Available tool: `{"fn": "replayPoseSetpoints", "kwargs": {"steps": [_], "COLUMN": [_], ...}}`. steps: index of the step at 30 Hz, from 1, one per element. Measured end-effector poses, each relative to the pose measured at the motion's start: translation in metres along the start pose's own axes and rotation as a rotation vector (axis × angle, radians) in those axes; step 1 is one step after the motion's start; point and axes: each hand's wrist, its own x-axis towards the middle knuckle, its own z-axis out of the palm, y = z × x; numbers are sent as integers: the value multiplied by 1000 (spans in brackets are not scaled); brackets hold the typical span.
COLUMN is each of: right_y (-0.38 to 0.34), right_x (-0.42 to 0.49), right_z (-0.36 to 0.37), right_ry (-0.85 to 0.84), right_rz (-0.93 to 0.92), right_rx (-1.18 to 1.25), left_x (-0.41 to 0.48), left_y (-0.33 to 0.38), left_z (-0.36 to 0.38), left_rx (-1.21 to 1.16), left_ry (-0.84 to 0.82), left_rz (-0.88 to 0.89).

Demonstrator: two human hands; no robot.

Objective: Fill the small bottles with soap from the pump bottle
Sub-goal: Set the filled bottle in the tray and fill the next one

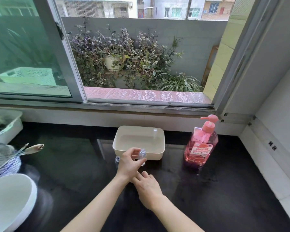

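1. The bench (pixel 74 164) is glossy black, polished enough to mirror the daylight. At the right of the frame it runs into a white corner.
2. A window (pixel 70 64) fills the top half. The green-tinted sliding pane sits at upper left, and the rest is open onto a bumpy red sill (pixel 141 94), bushy potted plants (pixel 124 61) and a grey wall.
3. In the middle of the frame there's a cream plastic tub (pixel 155 155), rectangular with rounded corners, back near the wall. Something small and clear sits in its far right corner, can't tell what.
4. The pump bottle (pixel 201 148) stands right of the tub, a bit apart. It's see-through pink plastic with a pink pump head, nozzle pointing left, and an orange-slice label.
5. The left grip (pixel 130 162) is just in front of the tub, thumb and fingers pinched round a small bottle (pixel 142 155). The bottle is clear plastic, upright and uncapped.
6. A second bottle (pixel 117 160), same clear kind, stands on the bench just left of that grip, half hidden behind it.
7. The right grip (pixel 148 185) is released, fingers straight, lying palm down on the bench below the left one. Its fingertips are near the left wrist.
8. At the left edge there's a smooth white bowl (pixel 12 198) at lower left, and above it a blue-and-white patterned bowl (pixel 5 168) with utensils. A white basket (pixel 10 124) sits higher up.
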Motion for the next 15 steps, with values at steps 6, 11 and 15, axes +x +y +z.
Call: {"fn": "replayPoseSetpoints", "kwargs": {"steps": [6,11,15], "right_y": [-6,9,32], "right_x": [11,-1,-20], "right_z": [4,-3,-16], "right_ry": [65,160,378], "right_rz": [-81,-107,-61], "right_rx": [-151,-121,94], "left_x": [-2,-4,-10], "left_y": [-12,-22,-31], "left_z": [-6,-4,7], "left_rx": [-11,-15,-14], "left_ry": [13,13,-18], "left_rz": [-25,-48,-114]}}
